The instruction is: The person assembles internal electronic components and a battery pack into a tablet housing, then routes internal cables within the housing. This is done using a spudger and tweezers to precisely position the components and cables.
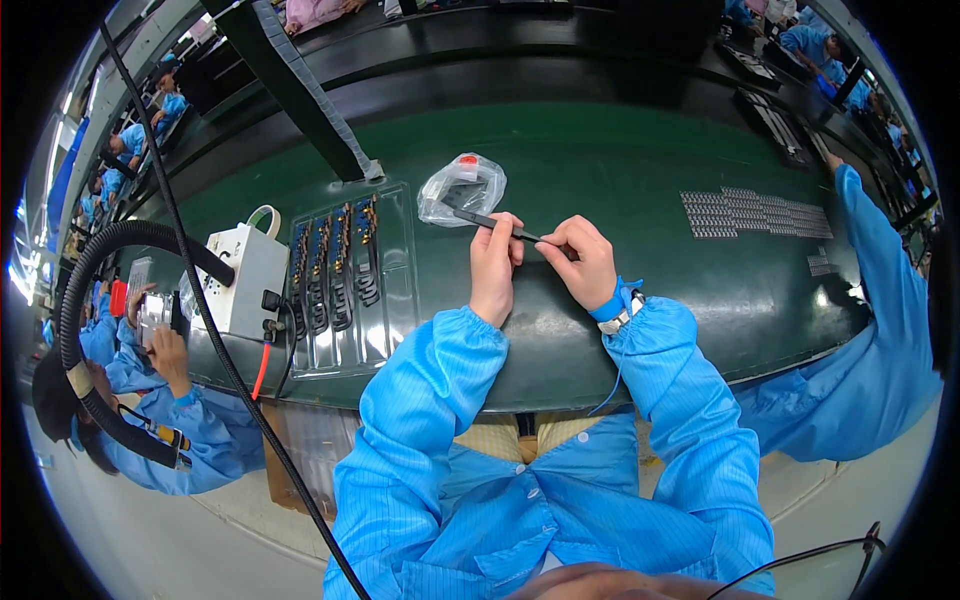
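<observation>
Above the green tabletop (640,320), a slim black stick-like part (473,216) is held between my two hands; its exact kind I cannot make out. My left hand (493,262) is closed around its middle, with the long end pointing left past the fingers. Thumb and fingers of my right hand (585,262) pinch its thin right end. Just beyond the left hand lies a crumpled clear plastic bag (490,180) with a red spot, dark pieces showing inside. To the left, a clear plastic tray (400,290) carries several black coiled parts with orange and blue tips (343,255).
A white control box (245,270) with a ribbed black hose (130,232) stands left of the tray. Rows of small metallic parts (757,213) lie at right. A black cable (180,220) crosses the left side. Co-workers sit on both sides (215,430), (850,370).
</observation>
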`<state>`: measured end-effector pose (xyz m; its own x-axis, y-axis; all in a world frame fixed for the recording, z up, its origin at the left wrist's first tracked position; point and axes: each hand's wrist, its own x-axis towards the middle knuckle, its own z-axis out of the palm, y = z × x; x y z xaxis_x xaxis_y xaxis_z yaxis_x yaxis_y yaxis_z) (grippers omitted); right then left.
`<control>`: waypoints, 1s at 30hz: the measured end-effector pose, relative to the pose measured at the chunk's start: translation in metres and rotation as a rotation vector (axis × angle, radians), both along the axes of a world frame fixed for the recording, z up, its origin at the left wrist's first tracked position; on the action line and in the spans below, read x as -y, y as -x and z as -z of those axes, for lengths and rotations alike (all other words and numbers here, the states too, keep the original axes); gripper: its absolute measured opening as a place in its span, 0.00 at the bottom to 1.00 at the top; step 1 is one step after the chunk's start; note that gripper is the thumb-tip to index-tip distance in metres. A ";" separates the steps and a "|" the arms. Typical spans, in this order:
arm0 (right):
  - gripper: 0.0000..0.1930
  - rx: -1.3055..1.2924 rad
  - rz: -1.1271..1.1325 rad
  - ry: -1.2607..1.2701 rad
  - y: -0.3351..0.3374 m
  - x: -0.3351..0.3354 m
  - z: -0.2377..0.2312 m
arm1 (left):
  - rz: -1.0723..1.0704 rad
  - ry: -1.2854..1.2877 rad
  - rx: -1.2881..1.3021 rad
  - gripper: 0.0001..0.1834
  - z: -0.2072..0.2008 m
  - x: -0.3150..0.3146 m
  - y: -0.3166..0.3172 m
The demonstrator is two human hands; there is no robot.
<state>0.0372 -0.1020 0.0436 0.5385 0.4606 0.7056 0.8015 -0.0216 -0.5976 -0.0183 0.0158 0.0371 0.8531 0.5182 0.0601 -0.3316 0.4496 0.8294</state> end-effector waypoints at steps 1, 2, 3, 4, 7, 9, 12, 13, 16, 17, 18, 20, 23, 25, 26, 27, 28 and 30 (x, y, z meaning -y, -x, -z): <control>0.08 -0.001 -0.001 0.000 0.002 0.000 -0.002 | 0.000 -0.005 0.008 0.10 0.001 -0.001 0.000; 0.08 -0.055 0.005 0.002 0.004 -0.001 -0.006 | -0.002 -0.005 0.007 0.10 0.002 -0.001 0.000; 0.08 -0.109 0.012 0.003 0.006 -0.001 -0.008 | -0.004 -0.007 -0.003 0.10 0.004 -0.002 -0.001; 0.08 -0.108 0.012 0.003 0.007 -0.003 -0.008 | -0.006 -0.010 -0.011 0.10 0.004 -0.002 -0.001; 0.07 -0.068 -0.002 -0.044 0.007 -0.004 -0.007 | -0.013 -0.011 -0.031 0.10 0.004 -0.002 -0.002; 0.08 0.016 -0.009 -0.036 0.004 -0.004 -0.003 | -0.011 -0.016 -0.032 0.11 0.004 -0.002 -0.001; 0.07 0.089 0.011 -0.061 -0.001 -0.004 0.000 | -0.004 -0.024 -0.032 0.11 0.004 -0.002 -0.001; 0.07 0.089 0.011 -0.061 0.000 -0.004 0.000 | 0.001 -0.028 -0.029 0.11 0.004 -0.002 -0.001; 0.07 0.054 -0.003 -0.071 0.001 -0.004 0.001 | 0.009 -0.022 -0.022 0.11 0.006 -0.003 -0.001; 0.07 0.022 0.001 -0.080 0.002 -0.004 0.000 | 0.009 -0.022 -0.022 0.11 0.006 -0.002 -0.001; 0.07 -0.009 0.004 -0.088 0.003 -0.004 0.000 | 0.007 -0.018 -0.019 0.12 0.006 -0.002 -0.001; 0.07 0.003 0.002 -0.081 0.003 -0.003 -0.002 | 0.004 -0.014 -0.016 0.12 0.005 -0.001 -0.001; 0.07 0.025 -0.006 -0.056 0.002 -0.001 -0.001 | -0.010 0.000 -0.014 0.12 0.003 0.000 0.000; 0.06 0.036 -0.011 -0.035 0.001 -0.001 -0.001 | -0.010 -0.003 -0.009 0.12 0.002 0.000 0.000; 0.07 0.018 -0.011 -0.038 0.001 -0.001 -0.001 | -0.008 -0.002 -0.009 0.12 0.002 0.000 -0.001; 0.07 0.000 -0.010 -0.040 0.001 -0.002 -0.002 | -0.010 0.006 -0.005 0.11 0.003 -0.001 -0.002; 0.07 0.000 -0.012 -0.041 0.003 -0.002 -0.003 | -0.014 0.011 0.000 0.11 0.003 -0.001 -0.002; 0.06 -0.094 -0.004 -0.054 0.007 -0.003 -0.007 | -0.018 0.008 -0.012 0.11 0.003 -0.001 -0.002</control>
